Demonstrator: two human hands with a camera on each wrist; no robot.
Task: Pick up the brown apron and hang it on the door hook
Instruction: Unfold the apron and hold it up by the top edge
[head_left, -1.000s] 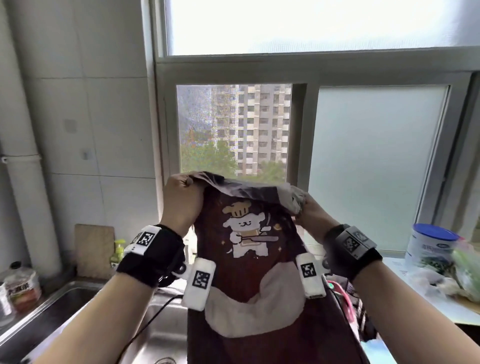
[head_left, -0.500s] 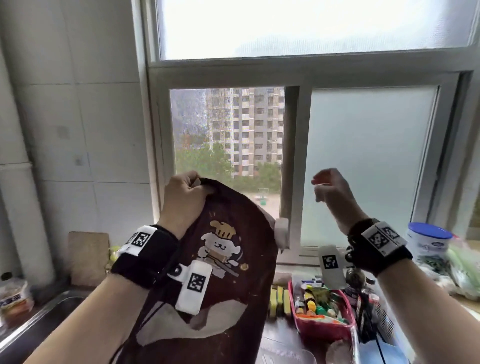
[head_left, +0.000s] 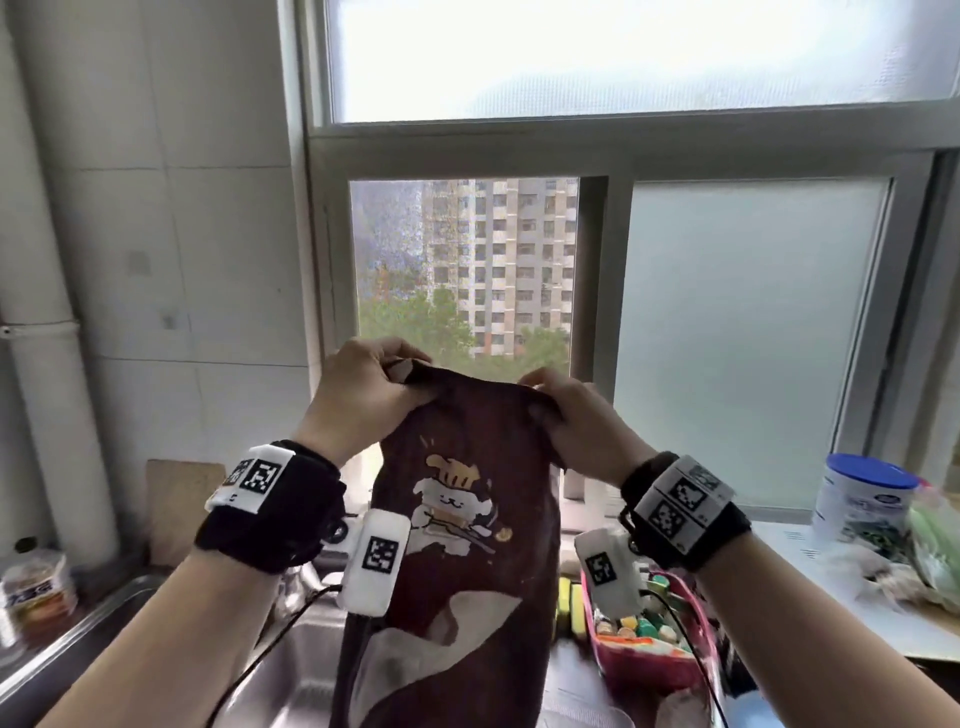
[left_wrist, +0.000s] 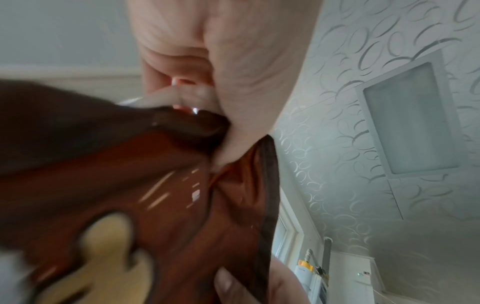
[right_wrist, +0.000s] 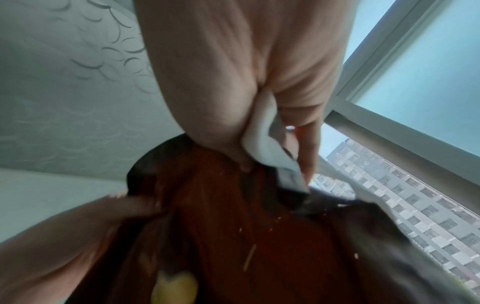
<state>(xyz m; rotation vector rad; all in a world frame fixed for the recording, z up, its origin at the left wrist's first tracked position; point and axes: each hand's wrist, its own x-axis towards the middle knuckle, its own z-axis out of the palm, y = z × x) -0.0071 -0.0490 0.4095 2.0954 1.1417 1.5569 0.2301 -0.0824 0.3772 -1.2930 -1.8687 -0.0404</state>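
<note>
The brown apron (head_left: 467, 499), printed with a cartoon chef dog and a cream pocket, hangs in front of the window above the sink. My left hand (head_left: 363, 395) grips its top left corner, fingers curled over the hem. My right hand (head_left: 566, 415) pinches the top right corner. In the left wrist view the brown fabric (left_wrist: 155, 174) bunches under my thumb. In the right wrist view my fingers (right_wrist: 306, 148) pinch the apron's (right_wrist: 259, 226) hem with a pale strip of cloth. No door hook is in view.
A steel sink (head_left: 291, 670) lies below the apron. A pink basket (head_left: 644, 660) of small items sits to its right. A blue-lidded can (head_left: 862, 499) and bags stand on the right counter. A wooden board (head_left: 176, 499) leans on the tiled wall; a white pipe (head_left: 47, 364) runs at the left.
One second ago both hands held the apron's top. Half a second ago the right hand had let go and hung free. Now it grips the top right corner again.
</note>
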